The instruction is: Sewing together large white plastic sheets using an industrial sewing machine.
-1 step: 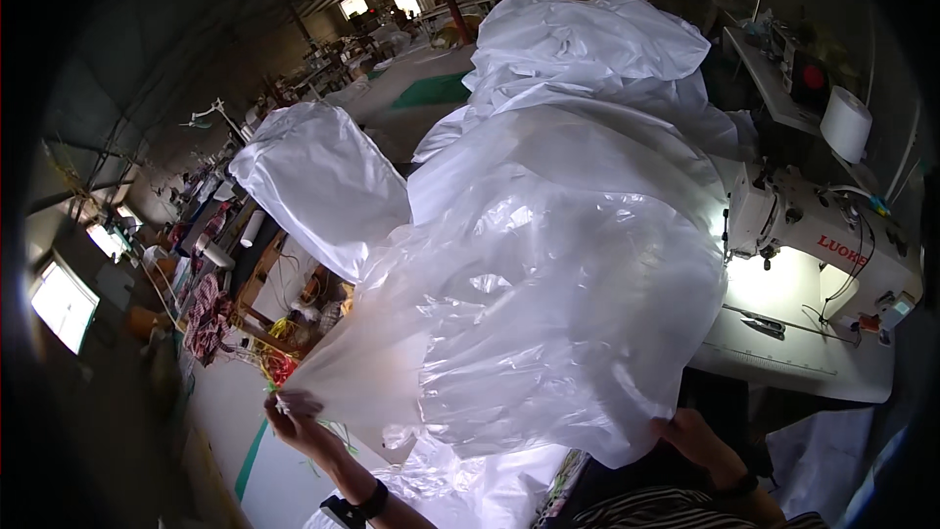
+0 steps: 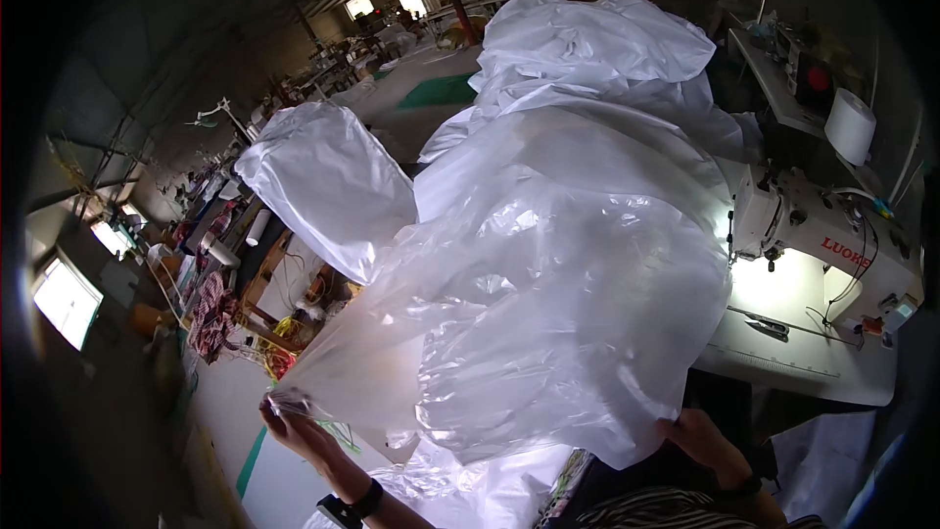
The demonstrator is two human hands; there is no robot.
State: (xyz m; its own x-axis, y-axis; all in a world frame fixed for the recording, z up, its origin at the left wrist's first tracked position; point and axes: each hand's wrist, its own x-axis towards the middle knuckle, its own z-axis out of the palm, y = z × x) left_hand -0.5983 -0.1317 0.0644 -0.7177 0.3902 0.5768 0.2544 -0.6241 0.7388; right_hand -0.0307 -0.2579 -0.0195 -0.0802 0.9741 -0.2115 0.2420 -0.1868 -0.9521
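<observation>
- A thin, translucent, glossy, crinkled plastic sheet (image 2: 548, 333) is seen.
- A smooth, glossy white casing is shown on the sewing machine (image 2: 822, 235).

Can't see my right hand (image 2: 700, 439) fingers behind plastic sheet (image 2: 548, 313); sewing machine (image 2: 822, 235) needle area hidden; far benches blurred.

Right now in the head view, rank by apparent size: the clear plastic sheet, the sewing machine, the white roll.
1. Clear plastic sheet, though nearness to the camera inflates it.
2. Sewing machine.
3. White roll, farther back.
</observation>
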